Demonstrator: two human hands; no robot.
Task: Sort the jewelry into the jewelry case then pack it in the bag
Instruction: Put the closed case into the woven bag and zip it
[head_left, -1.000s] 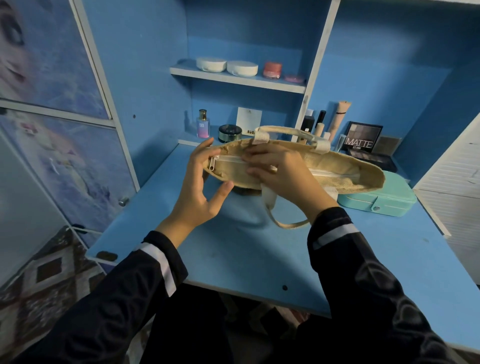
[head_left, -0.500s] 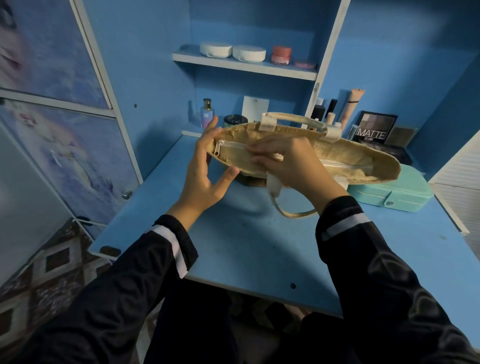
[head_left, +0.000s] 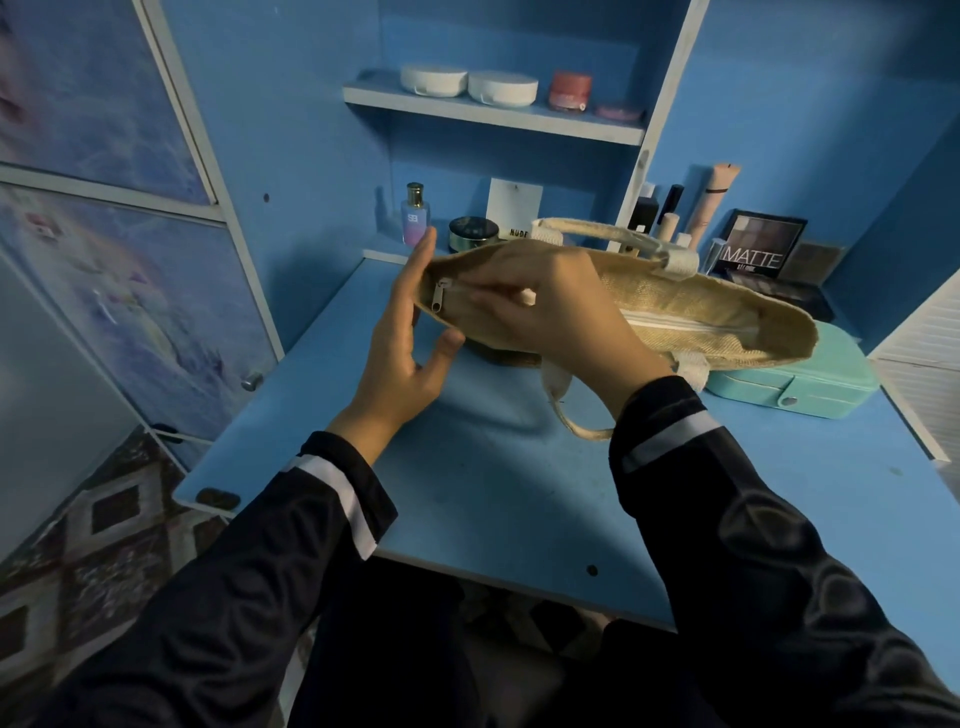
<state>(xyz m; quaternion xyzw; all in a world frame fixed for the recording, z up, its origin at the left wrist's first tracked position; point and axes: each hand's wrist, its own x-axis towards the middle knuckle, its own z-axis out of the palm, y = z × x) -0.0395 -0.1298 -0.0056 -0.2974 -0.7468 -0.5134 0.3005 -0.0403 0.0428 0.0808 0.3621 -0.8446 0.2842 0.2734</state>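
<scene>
A tan woven bag (head_left: 691, 301) with white handles is held above the blue desk (head_left: 498, 467), its zipped top turned toward me. My left hand (head_left: 402, 353) cups the bag's left end with straight fingers behind it and the thumb underneath. My right hand (head_left: 540, 306) lies across the top of the bag, fingers curled onto the fabric beside the white zipper, whose metal pull (head_left: 439, 299) hangs at the left end. A closed mint-green jewelry case (head_left: 810, 384) lies on the desk to the right, partly hidden behind the bag.
Cosmetics line the back of the desk: a perfume bottle (head_left: 415, 215), a round jar (head_left: 472, 234), tubes and an eyeshadow palette (head_left: 761, 244) marked MATTE. A shelf (head_left: 493, 111) above carries white compacts and a pink jar. Cabinet doors (head_left: 130, 291) stand to the left.
The bag and both hands have stayed almost in place. My right fingers have slid a little along the zipper line toward the left end.
</scene>
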